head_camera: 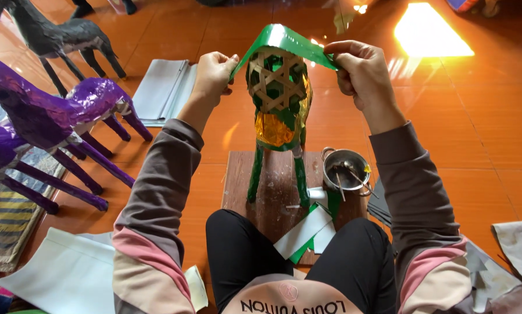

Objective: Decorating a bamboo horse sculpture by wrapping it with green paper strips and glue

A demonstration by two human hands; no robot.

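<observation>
A woven bamboo animal frame [278,93] stands on green-wrapped legs on a wooden board [272,197], partly covered in green and gold foil paper. A strip of shiny green paper [284,39] is draped over its open woven end. My left hand [213,72] pinches the strip's left end. My right hand [361,70] pinches its right end. Both hands are held level at either side of the frame.
A small metal pot [346,168] with sticks in it sits on the board's right side, beside cut green and white paper pieces [307,232]. Purple foil-covered animal figures [52,122] and a black one [57,35] stand at left. Pale paper sheets [165,87] lie on the orange tiled floor.
</observation>
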